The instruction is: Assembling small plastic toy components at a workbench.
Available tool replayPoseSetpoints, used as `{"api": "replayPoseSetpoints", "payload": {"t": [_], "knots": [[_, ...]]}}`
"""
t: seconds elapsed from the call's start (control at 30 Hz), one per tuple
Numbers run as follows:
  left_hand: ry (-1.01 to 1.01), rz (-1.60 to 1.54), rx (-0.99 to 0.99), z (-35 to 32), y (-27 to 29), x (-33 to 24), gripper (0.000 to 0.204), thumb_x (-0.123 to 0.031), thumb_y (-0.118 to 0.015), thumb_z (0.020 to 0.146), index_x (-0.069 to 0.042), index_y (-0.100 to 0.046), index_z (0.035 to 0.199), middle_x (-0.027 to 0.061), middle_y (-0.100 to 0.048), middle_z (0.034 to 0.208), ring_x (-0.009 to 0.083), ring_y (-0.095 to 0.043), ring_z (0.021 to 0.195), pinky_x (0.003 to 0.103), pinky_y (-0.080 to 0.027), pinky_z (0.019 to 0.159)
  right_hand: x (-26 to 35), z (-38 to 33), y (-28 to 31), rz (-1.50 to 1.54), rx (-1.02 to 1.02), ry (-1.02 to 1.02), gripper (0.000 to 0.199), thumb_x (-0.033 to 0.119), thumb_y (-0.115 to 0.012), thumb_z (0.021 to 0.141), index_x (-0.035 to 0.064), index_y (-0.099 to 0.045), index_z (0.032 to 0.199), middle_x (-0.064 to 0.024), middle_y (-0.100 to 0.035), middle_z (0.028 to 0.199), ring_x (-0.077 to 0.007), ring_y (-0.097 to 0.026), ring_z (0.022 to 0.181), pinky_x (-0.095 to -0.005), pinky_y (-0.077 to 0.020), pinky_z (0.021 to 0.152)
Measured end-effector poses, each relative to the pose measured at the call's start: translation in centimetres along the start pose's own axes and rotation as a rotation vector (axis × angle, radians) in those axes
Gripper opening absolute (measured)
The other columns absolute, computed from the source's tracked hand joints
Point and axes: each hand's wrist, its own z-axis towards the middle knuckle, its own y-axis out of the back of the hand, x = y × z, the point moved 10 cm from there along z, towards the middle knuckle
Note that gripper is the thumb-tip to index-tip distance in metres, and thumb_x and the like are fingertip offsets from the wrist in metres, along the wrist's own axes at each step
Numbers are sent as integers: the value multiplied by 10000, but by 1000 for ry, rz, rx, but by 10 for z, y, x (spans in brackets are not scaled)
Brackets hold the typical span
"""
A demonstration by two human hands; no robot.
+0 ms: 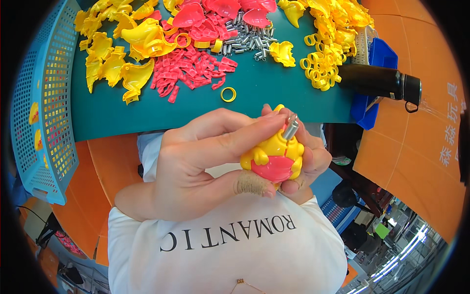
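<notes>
Left hand (193, 152): thumb and forefinger pinched on the yellow-and-pink figure (272, 153). Right hand (313, 156): fingers curled round its other side. Figure's held in front of your shirt, near the green table's (274, 90) edge. Metal cylinder (291, 129) pokes from its top, seam below; probably best to squeeze evenly, keeping the cylinder straight. Loose yellow ring (228, 94) lies beyond.

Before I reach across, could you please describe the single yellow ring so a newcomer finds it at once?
On the green tabletop, find the heap of small pink parts. Off its lower right side, toward the left hand, lies one yellow ring. It lies alone, while many similar rings cluster near the black bottle.
</notes>
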Motion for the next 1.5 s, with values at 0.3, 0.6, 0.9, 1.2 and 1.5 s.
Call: {"api": "replayPoseSetpoints", "payload": {"t": [0.3, 0.6, 0.9, 1.2, 1.5], "knots": [[46, 208, -11, 4, -3, 8, 772, -6, -795, 700, 17, -410, 1369, 221, -421, 1405, 246, -511, 1228, 312, -499, 931, -7, 3, 10, -60, -147, 11, 754, 207, -846, 684, -47, -491, 1298, -230, -506, 1322, -348, -466, 1259, -453, -385, 1033], [-5, 0, -241, -4, 19, 26, 522, 74, -785, 659, 0, -626, 1151, 124, -612, 1074, 200, -653, 951, 299, -546, 875, -26, 23, 16, 163, -44, -230, 623, 66, -873, 594, -47, -573, 1127, -267, -553, 1209, -275, -604, 1078, -404, -521, 911], [-114, 639, -124, -9, 29, 33, 546, -42, -817, 663, -6, -621, 1171, 125, -658, 997, 189, -662, 893, 284, -546, 748, -66, -3, 50, -15, -131, -435, 564, 132, -818, 710, -84, -572, 1169, -217, -622, 1135, -254, -626, 1028, -373, -507, 911], [-23, 438, -543, -22, 89, 30, 176, 1, -641, 853, 8, -688, 1023, 117, -679, 996, 164, -646, 880, 257, -509, 767, -86, 27, 36, -514, 103, -367, 506, 35, -773, 741, -94, -571, 1186, -104, -638, 958, -139, -612, 852, -266, -525, 762], [-71, 601, -435, -19, 85, 33, 216, -36, -699, 800, -4, -693, 1014, 122, -680, 986, 206, -659, 888, 284, -511, 773, -48, 42, -31, -1242, 347, -11, 475, 28, -759, 645, -35, -608, 1091, -136, -657, 943, -280, -560, 770, -349, -488, 684]]}}
